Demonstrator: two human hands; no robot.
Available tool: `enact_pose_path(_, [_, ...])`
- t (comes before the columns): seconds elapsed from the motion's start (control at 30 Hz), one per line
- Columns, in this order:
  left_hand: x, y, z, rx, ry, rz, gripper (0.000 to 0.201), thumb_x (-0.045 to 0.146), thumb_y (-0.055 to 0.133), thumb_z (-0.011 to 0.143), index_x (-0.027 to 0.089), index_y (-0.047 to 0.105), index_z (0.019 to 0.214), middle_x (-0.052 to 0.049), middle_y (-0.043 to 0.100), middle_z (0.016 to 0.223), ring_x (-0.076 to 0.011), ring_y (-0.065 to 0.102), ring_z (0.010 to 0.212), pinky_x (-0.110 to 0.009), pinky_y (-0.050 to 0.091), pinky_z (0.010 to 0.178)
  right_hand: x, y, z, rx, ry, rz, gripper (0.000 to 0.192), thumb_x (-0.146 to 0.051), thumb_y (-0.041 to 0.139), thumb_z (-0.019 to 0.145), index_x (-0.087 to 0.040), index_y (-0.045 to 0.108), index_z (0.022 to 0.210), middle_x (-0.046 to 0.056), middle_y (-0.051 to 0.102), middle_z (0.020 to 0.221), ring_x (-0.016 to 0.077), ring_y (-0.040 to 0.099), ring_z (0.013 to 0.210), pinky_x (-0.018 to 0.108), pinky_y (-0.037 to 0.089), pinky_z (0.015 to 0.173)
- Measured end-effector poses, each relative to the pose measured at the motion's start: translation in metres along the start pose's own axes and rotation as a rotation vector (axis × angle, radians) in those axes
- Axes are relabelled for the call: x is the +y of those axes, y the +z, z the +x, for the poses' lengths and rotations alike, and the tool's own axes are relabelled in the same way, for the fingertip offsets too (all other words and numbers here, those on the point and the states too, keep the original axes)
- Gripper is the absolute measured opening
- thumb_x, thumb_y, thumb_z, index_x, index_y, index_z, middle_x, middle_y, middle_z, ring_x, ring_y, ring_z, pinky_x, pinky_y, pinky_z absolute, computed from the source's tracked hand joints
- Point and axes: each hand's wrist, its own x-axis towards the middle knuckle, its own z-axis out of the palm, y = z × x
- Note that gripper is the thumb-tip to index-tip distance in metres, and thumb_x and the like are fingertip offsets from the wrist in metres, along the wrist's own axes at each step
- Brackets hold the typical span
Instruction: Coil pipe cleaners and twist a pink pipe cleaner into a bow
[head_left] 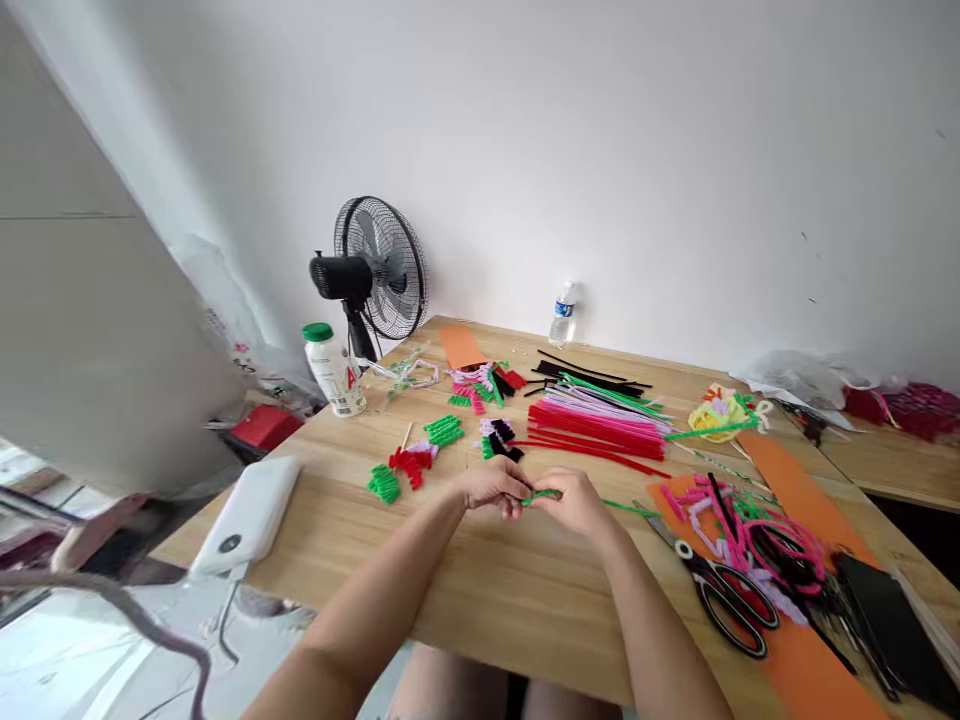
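Observation:
Near the front of the wooden table, my left hand [495, 487] and my right hand [568, 498] work close together. Between them runs a green pipe cleaner [543, 494], pinched by the fingers of both. Its tail stretches out past my right hand toward the scissors [726, 590]. Just beyond my left hand sits a folded black, lilac and green pipe-cleaner piece [498, 438]. Zigzag-bent green [444, 430] and red [411, 465] pieces rest to the left. Behind my right hand lies a bundle of straight red, pink, lilac and black pipe cleaners [592, 425].
A black fan [382, 265] and a white bottle with a green cap [334, 370] stand at the left. A white power bank [247, 515] lies on the left edge. By the wall is a water bottle [562, 315]. Scraps and a black phone-like slab [900, 630] crowd the right.

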Motion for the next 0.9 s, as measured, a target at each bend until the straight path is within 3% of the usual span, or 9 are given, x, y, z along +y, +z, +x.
enact_pose_path(0.2, [-0.003,-0.001,-0.002,-0.034,-0.020,0.061,0.022,0.026,0.072,0.057,0.009,0.067,0.071,-0.004,0.062,0.052,-0.0129,0.057,0.046,-0.022,0.044,0.044,0.002,0.006,0.002,-0.019,0.073,-0.101,0.003,-0.022,0.074,0.069,-0.021,0.071,0.068,0.001,0.067,0.067,0.0147,0.060,0.062,0.023,0.042,0.058])
enact_pose_path(0.33, [0.000,-0.005,-0.004,0.066,0.010,0.151,0.024,0.032,0.071,0.060,0.010,0.066,0.070,-0.005,0.062,0.054,-0.0144,0.058,0.048,-0.025,0.044,0.047,-0.004,0.005,0.003,-0.010,0.120,-0.206,0.006,-0.019,0.074,0.068,-0.022,0.070,0.065,0.000,0.068,0.067,0.0151,0.060,0.062,0.024,0.042,0.059])
enact_pose_path(0.5, [0.000,-0.022,0.001,0.520,0.305,0.440,0.025,0.036,0.065,0.066,0.014,0.070,0.078,-0.005,0.066,0.071,-0.0180,0.060,0.067,-0.028,0.045,0.063,-0.007,0.003,0.003,0.018,0.143,-0.337,0.008,-0.015,0.073,0.068,-0.022,0.068,0.068,0.001,0.069,0.073,0.0171,0.062,0.070,0.025,0.041,0.061])
enact_pose_path(0.63, [-0.001,-0.025,0.007,1.030,0.596,0.705,0.023,0.027,0.064,0.068,0.019,0.070,0.089,-0.008,0.063,0.098,-0.0244,0.054,0.095,-0.037,0.040,0.086,-0.004,0.003,0.003,0.023,0.135,-0.388,0.010,-0.013,0.072,0.069,-0.022,0.068,0.068,0.001,0.069,0.073,0.0177,0.062,0.071,0.025,0.042,0.061])
enact_pose_path(0.7, [0.000,-0.019,0.007,1.145,0.682,0.671,0.020,0.027,0.059,0.073,0.019,0.069,0.088,-0.008,0.062,0.097,-0.0232,0.054,0.094,-0.036,0.040,0.086,-0.002,0.003,0.003,0.050,0.118,-0.407,0.010,-0.012,0.071,0.070,-0.021,0.067,0.068,0.001,0.068,0.072,0.0179,0.061,0.071,0.026,0.042,0.061])
enact_pose_path(0.73, [0.000,-0.014,0.007,1.091,0.681,0.617,0.019,0.029,0.056,0.075,0.018,0.069,0.086,-0.008,0.062,0.092,-0.0214,0.056,0.088,-0.033,0.042,0.081,-0.001,0.003,0.003,0.068,0.103,-0.414,0.010,-0.011,0.070,0.070,-0.021,0.067,0.068,0.002,0.068,0.071,0.0180,0.061,0.071,0.026,0.042,0.061])
enact_pose_path(0.83, [-0.001,0.003,0.007,0.671,0.521,0.470,0.025,0.035,0.054,0.077,0.014,0.067,0.074,-0.004,0.061,0.070,-0.0151,0.054,0.065,-0.025,0.040,0.060,0.001,0.002,0.003,0.124,0.037,-0.408,0.010,-0.012,0.067,0.073,-0.021,0.067,0.069,0.002,0.067,0.070,0.0180,0.060,0.071,0.026,0.043,0.063])
enact_pose_path(0.9, [-0.003,0.012,0.007,0.471,0.403,0.418,0.027,0.037,0.057,0.074,0.012,0.066,0.068,-0.002,0.057,0.061,-0.0121,0.049,0.057,-0.023,0.036,0.053,0.002,0.000,0.003,0.154,-0.003,-0.396,0.011,-0.011,0.065,0.075,-0.022,0.067,0.071,0.002,0.067,0.071,0.0180,0.059,0.072,0.026,0.043,0.064])
